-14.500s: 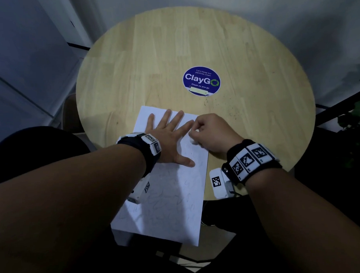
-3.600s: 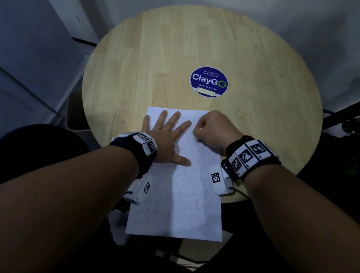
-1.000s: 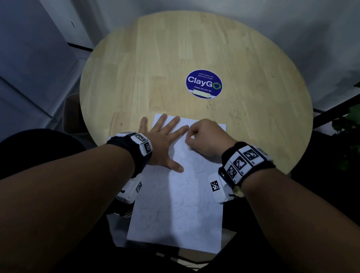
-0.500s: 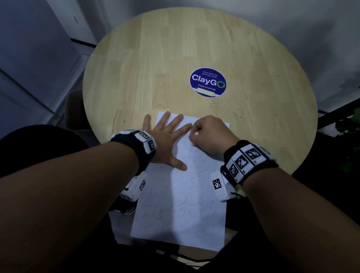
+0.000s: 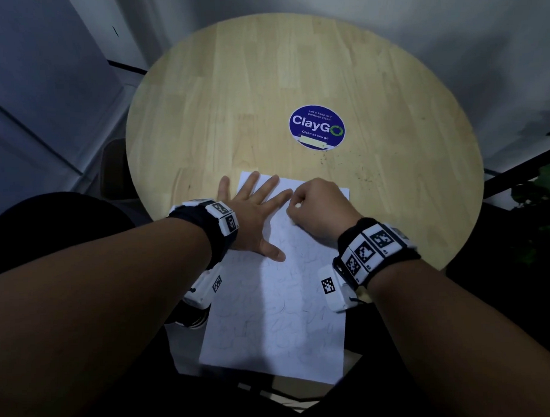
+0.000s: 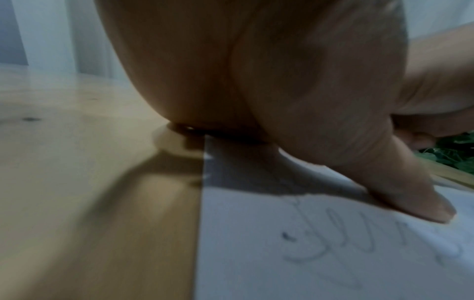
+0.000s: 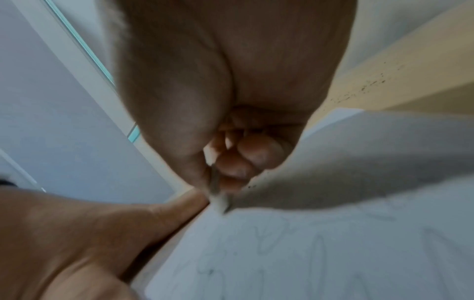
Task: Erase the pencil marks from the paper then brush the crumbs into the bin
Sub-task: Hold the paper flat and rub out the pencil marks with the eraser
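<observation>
**Rubbing out the pencil marks**

While the left hand [image 5: 252, 215] lies flat with its fingers spread wide, it presses the paper [image 5: 280, 317] down on the round wooden counter [image 5: 232, 100]. Its grip is loose and holds nothing. One of its fingers lies on the bare wood just beside the sheet.

The right hand [image 5: 320, 210] is curled up tight, and its grip pinches a small white eraser [image 7: 219, 200]. The tip of the eraser touches the paper near the far end, right next to a finger of the left hand.

Wavy pencil marks [image 6: 333, 249] cover much of the sheet. The near end of the paper hangs over the edge of the counter.

Small dark crumbs [image 5: 364, 177] lie on the wood to the right of the paper. A round blue sticker [image 5: 317, 127] sits past the hands. Both wrists wear black bands with white squares.
</observation>
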The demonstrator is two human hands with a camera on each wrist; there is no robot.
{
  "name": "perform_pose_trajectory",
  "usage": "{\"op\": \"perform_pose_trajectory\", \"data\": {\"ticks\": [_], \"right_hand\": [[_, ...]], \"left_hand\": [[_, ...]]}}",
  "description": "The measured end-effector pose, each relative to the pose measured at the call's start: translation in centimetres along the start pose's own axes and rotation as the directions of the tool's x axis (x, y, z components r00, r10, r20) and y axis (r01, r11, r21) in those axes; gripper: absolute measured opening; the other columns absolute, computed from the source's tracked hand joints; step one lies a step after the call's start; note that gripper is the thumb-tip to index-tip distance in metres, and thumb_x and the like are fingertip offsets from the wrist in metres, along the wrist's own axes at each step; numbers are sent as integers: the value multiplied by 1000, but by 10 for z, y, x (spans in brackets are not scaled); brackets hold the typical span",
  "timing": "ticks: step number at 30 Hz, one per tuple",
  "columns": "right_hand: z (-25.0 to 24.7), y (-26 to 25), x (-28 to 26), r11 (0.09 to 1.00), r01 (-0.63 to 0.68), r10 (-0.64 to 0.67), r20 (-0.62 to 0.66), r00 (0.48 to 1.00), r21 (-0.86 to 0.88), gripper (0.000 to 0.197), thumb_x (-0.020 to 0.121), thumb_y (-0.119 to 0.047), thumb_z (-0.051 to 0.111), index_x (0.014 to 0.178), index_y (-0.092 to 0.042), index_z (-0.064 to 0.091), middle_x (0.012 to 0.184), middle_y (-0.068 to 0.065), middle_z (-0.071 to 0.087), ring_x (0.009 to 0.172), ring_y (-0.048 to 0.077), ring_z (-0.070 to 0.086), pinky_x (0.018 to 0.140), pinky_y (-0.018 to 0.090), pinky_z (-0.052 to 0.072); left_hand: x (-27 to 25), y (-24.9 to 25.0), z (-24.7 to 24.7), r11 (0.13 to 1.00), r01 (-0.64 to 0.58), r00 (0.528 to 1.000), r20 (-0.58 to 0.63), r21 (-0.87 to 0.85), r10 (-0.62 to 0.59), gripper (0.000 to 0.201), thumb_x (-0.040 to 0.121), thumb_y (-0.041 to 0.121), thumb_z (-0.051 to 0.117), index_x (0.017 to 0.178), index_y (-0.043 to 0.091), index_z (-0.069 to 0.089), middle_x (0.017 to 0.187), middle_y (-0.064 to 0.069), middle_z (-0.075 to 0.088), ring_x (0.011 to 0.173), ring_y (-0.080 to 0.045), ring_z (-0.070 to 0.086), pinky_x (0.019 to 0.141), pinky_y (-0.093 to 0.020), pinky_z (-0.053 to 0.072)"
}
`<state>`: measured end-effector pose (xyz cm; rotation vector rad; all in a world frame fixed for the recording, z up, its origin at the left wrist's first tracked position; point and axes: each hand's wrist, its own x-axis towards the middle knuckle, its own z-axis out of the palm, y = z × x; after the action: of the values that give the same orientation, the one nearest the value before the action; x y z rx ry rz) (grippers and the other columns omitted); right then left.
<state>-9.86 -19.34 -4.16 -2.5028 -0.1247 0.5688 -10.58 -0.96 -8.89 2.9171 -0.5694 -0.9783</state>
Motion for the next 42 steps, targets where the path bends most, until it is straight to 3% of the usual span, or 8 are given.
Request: {"op": "perform_pose_trajectory", "data": {"ticks": [5, 11, 16, 21, 25, 29, 34, 42], "right_hand": [[-3, -1, -3, 998, -63, 54, 247, 968, 26, 13, 88, -5, 67, 79, -7, 75, 68, 10, 74, 53, 24, 63, 51, 33, 51], [2, 3, 4, 1000, 22, -21, -100, 995, 11, 18, 97, -21, 65, 84, -18, 76, 79, -3, 72, 71, 17, 70, 61, 34, 59], [2, -1, -3, 994, -42, 18, 230, 973, 99, 15, 88, -6, 67, 76, -9, 75, 61, 8, 69, 48, 21, 58, 48, 30, 46], [3, 4, 13, 996, 2, 6, -83, 997, 87, 14, 95, -21, 69, 82, -21, 75, 75, -5, 69, 66, 15, 66, 61, 31, 53], [8, 0, 3, 981, -66, 22, 231, 973, 184, 16, 89, -8, 66, 77, -15, 74, 66, 15, 70, 51, 25, 55, 51, 35, 45], [6, 2, 12, 988, -30, 33, -20, 999, 150, 16, 90, -15, 68, 78, -20, 78, 71, -1, 73, 61, 19, 67, 60, 34, 54], [8, -2, -1, 979, -87, 36, 266, 963, 183, 13, 86, -4, 67, 77, -10, 75, 61, 12, 67, 50, 26, 54, 51, 35, 43], [12, -4, -1, 983, -24, -20, 232, 972, 185, 17, 89, -5, 67, 79, -14, 76, 64, 11, 70, 49, 23, 56, 50, 33, 45]], "left_hand": [[-1, 1, -1, 1000, -2, 1000, -4, 7, 2, 137, 62, 104, 52, 156, 49, -31, 167, 11, -39, 155, -28, -36, 116, -77, -13], [-2, 2, -2, 1000, 10, 1000, -4, 2, -10, 136, 64, 103, 52, 157, 48, -30, 167, 10, -38, 155, -28, -36, 117, -76, -13], [-1, 1, -2, 1000, 4, 1000, 2, -1, -4, 138, 61, 104, 51, 156, 48, -31, 166, 11, -40, 154, -28, -36, 117, -77, -13], [-2, 1, -3, 1000, 10, 1000, 13, -10, -10, 138, 63, 103, 54, 156, 48, -31, 166, 11, -40, 154, -27, -37, 116, -77, -14], [-3, 2, -3, 1000, -2, 1000, 8, -1, 2, 135, 63, 103, 53, 156, 50, -30, 167, 11, -39, 154, -27, -37, 117, -77, -13], [-5, 3, -5, 1000, 5, 1000, 17, 4, -5, 136, 65, 101, 54, 155, 49, -33, 167, 10, -39, 154, -27, -37, 117, -77, -13], [-3, 2, -4, 1000, -4, 1000, 0, -7, 4, 137, 63, 102, 54, 157, 48, -29, 167, 10, -38, 155, -28, -35, 116, -77, -12], [-4, 2, -4, 1000, -3, 1000, 5, -5, 3, 136, 64, 102, 54, 158, 48, -27, 167, 10, -39, 154, -28, -37, 117, -77, -12]]}}
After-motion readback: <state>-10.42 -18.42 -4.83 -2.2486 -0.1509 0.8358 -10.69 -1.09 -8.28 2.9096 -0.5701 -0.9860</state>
